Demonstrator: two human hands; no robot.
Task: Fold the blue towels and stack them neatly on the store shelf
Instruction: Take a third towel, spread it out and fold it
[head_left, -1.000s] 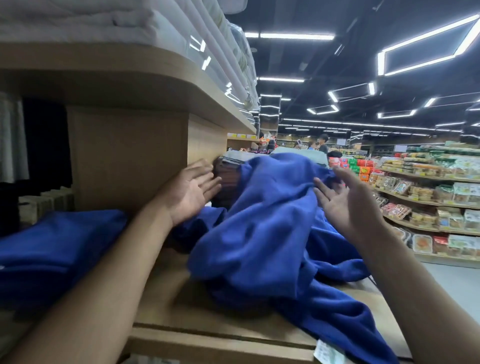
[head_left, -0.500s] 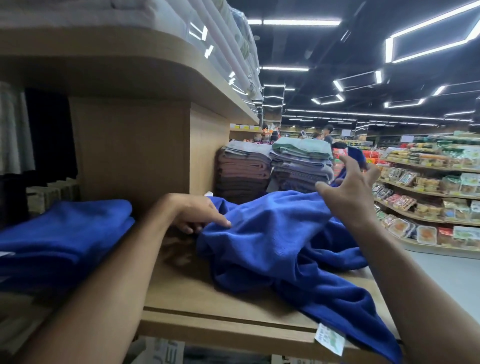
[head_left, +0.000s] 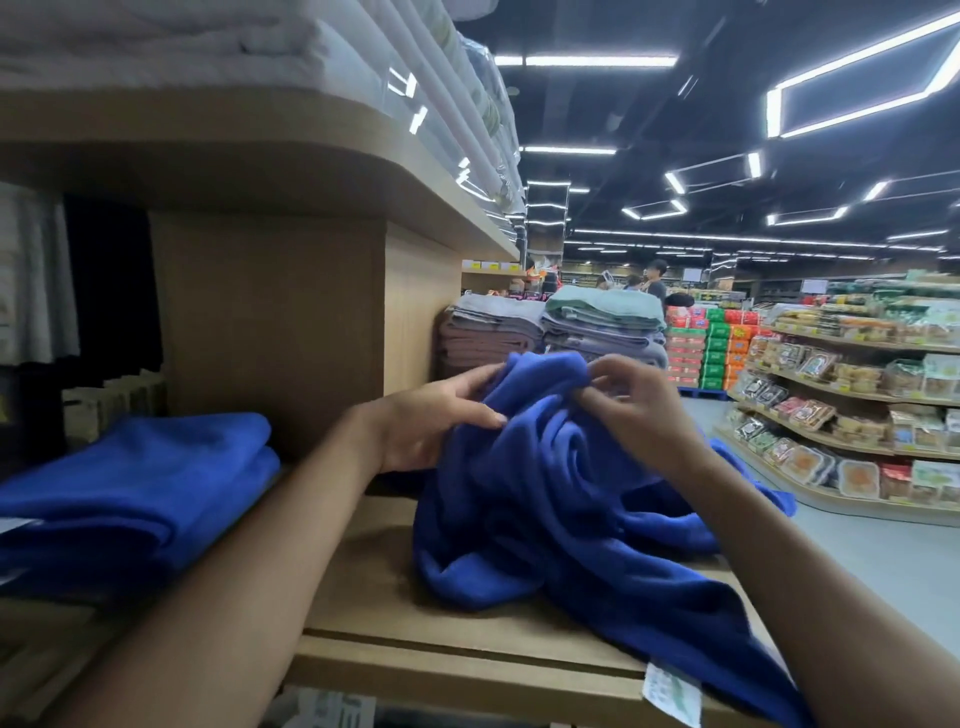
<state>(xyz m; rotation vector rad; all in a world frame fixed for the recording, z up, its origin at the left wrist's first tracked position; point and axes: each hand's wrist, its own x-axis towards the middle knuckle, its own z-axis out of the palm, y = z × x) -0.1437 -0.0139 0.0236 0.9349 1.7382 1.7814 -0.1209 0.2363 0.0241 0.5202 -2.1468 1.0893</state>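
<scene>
On wooden shelf (head_left: 415, 649), right of centre: crumpled blue towel (head_left: 545, 493), heaped, no clear long axis, lower end hanging over front edge beside paper tag (head_left: 670, 693). Pinched at raised top ridge by left hand (head_left: 431, 421), cloth between thumb and fingers, and by right hand (head_left: 639, 410), fingertips curled on same ridge, close together. Probably hunting for corners; next, likely pulling apart sideways to find an edge. Folded blue towels (head_left: 135, 488) stacked well left, nearer left hand, likely drop spot. Behind: grey and brown towel stacks (head_left: 493, 332), white linens (head_left: 208, 47) overhead, grocery aisle (head_left: 857, 395) at right.
</scene>
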